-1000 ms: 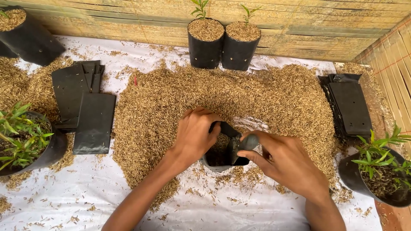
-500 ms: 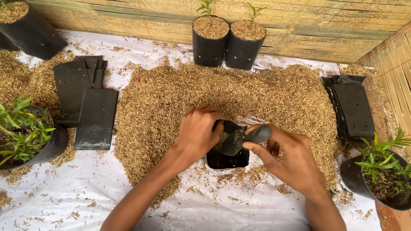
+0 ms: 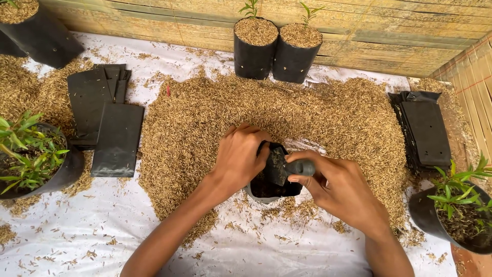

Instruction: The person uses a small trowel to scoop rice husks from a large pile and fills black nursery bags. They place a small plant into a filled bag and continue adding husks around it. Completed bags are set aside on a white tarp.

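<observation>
At the near edge of the husk pile point(image 3: 277, 118), a small black grow bag point(image 3: 271, 189) stands open on the white sheet point(image 3: 77, 225). Left hand point(image 3: 240, 156) closed on the bag's left rim, holding it open. Right hand point(image 3: 342, 192) closed around a small grey-handled trowel point(image 3: 287, 168), blade dipped into the bag mouth. Beyond the pile, two filled bags with seedlings point(image 3: 277, 48) stand against the bamboo wall point(image 3: 389, 31). Left of the pile, flat empty bags point(image 3: 105, 118)

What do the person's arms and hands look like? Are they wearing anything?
Both arms are bare up to the picture's lower edge, with no sleeves showing. The left hand and right hand have no gloves, rings, watch or bracelets that I can see.
</observation>
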